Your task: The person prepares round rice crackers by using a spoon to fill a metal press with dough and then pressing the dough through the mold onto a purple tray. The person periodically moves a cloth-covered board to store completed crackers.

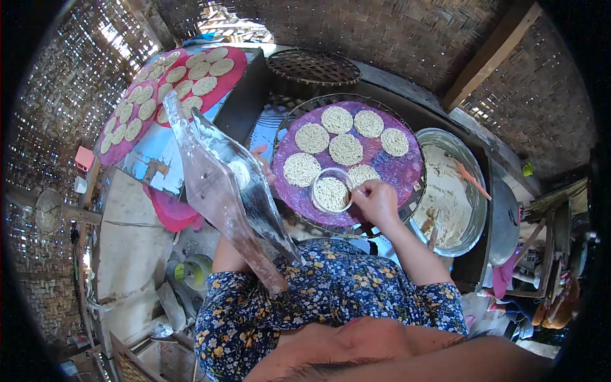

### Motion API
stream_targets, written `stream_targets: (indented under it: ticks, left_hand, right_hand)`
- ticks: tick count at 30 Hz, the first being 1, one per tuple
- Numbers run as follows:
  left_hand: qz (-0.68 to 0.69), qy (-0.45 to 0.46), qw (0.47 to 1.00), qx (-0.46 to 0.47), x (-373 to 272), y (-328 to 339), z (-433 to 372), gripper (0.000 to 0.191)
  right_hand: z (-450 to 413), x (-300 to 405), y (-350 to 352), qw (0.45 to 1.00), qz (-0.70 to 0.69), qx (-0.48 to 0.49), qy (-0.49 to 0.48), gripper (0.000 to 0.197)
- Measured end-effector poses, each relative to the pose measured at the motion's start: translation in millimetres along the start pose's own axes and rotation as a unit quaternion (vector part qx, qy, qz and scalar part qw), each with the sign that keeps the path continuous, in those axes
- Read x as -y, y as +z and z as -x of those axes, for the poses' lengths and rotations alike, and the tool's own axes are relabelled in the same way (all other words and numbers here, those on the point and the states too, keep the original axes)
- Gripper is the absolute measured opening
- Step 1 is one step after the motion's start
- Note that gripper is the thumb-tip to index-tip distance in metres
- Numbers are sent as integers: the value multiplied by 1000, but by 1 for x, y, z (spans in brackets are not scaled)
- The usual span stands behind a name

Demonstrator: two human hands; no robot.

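Note:
My right hand (377, 200) pinches the right edge of a clear ring mould (314, 193). Inside the ring lies a round of pale noodle-like dough strands (331, 193). The ring rests on a purple cloth (396, 179) over a round woven bamboo tray (281, 119), among several strand rounds (345, 149). A two-part wooden hand press (210, 176) slants up from my lap, its arms apart, with white dough (239, 175) in its middle. My left hand (262, 164) holds the press from its far side; only some fingers show past it.
To the right stands a large metal basin (451, 136) of pale dough with an orange spatula (470, 179) in it. At the upper left, pink cloths (236, 59) with many rounds cover a table (143, 164). Another woven tray (312, 67) is at the back, and a gas cylinder (195, 272) stands lower left.

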State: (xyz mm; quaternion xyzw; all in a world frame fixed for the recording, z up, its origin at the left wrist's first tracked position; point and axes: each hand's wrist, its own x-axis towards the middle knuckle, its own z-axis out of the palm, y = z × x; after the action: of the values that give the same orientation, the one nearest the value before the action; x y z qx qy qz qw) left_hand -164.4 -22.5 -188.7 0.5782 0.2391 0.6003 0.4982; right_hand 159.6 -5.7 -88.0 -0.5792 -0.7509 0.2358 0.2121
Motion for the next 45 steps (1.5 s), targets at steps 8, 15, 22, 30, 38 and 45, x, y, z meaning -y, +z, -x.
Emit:
stream_targets:
  ticks: [8,15,22,30,38,45]
  left_hand:
    - [-17,20,1000,0,-3,-27,6,21]
    - [-28,28,999,15,3,-28,0,18]
    - [-31,35,999,29,7,-34,-1,15]
    - [-103,47,993,21,-6,-39,-2,11]
    - [-64,1,996,57,-1,-19,-10,11]
    - [-74,4,997,31,-7,-15,-8,18]
  right_hand:
    - [-26,-69,-76,976,62,-124,169,22]
    - [-21,-98,-65,965,128,-75,215,23]
    - [-21,-91,-60,966,112,-60,226,23]
    - [-19,-106,-66,961,133,-134,201,35]
    - [-20,-150,-57,964,-107,-62,236,29]
    - [26,-124,-46,848,-411,11,335,20]
